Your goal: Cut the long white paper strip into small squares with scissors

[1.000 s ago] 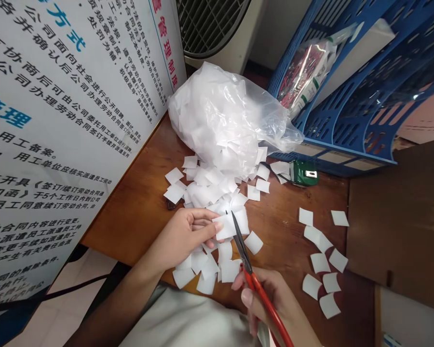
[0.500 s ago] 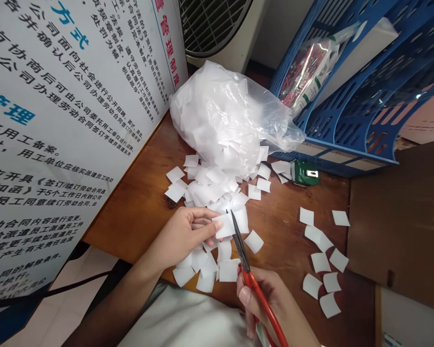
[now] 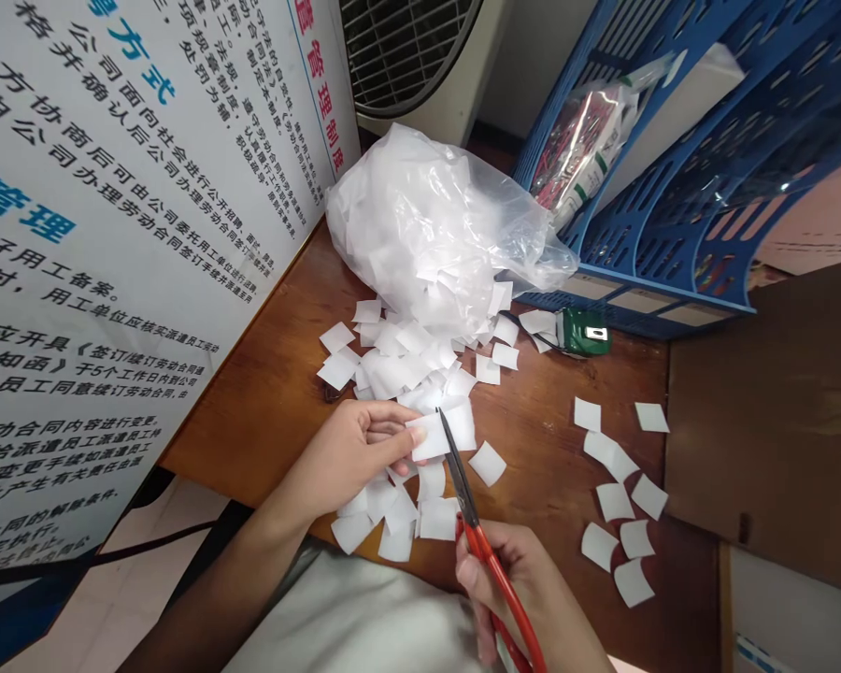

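Between thumb and fingers, my left hand pinches a white paper piece over the wooden table. My right hand is wrapped around the red handles of a pair of scissors. Their dark blades point away from me and lie across the paper, nearly closed. Part of the paper shows on the right side of the blades. Around and beyond my left hand lies a heap of small white paper squares. Behind the heap sits a clear plastic bag filled with more white pieces.
Several loose squares lie on the table at the right. A green tape measure rests by the blue file rack. A printed board stands at the left, and a fan-like grille is behind.
The scissor blades have closed further across the paper. The whole view has shifted slightly; my left hand keeps its pinch on the paper.
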A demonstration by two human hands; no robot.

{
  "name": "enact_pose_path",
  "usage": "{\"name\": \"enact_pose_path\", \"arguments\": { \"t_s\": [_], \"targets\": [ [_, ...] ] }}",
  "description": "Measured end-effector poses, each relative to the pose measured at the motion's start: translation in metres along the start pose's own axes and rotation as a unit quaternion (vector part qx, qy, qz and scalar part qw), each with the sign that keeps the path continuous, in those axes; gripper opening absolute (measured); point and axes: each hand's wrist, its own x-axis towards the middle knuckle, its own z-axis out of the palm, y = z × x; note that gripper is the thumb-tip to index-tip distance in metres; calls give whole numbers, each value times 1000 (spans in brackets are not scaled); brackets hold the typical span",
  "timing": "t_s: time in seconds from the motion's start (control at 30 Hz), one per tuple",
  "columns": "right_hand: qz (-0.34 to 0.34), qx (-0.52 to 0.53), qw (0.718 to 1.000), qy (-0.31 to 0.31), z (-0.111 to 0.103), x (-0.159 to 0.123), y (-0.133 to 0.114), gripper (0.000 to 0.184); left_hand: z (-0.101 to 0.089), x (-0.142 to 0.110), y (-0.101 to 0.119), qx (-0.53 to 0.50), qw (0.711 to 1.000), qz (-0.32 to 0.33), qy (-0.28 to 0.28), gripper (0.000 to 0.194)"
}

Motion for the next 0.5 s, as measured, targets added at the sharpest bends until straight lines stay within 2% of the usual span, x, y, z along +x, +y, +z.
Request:
{"name": "enact_pose_path", "arguments": {
  "t_s": [0.1, 0.2, 0.3, 0.4, 0.5],
  "targets": [
    [3, -14, 1000, 17, 2, 1, 4, 53, -2, 0, -2, 15, 1000, 8, -9, 31],
    [3, -22, 999, 46, 3, -2, 4, 54, -4, -2, 0, 31, 999, 40, 7, 31],
    [-45, -75, 987, 138, -2, -14, 2, 51, -5, -6, 10, 65, 992, 97, 57, 30],
    [-94, -132, 954, 253, -16, -29, 4, 45, -4, -6, 24, 165, 965, 170, 114, 22],
    [-97, -77, 933, 337, -29, -36, 10, 46, 1, -1, 37, 284, 915, 253, 134, 17]
  ]
}}
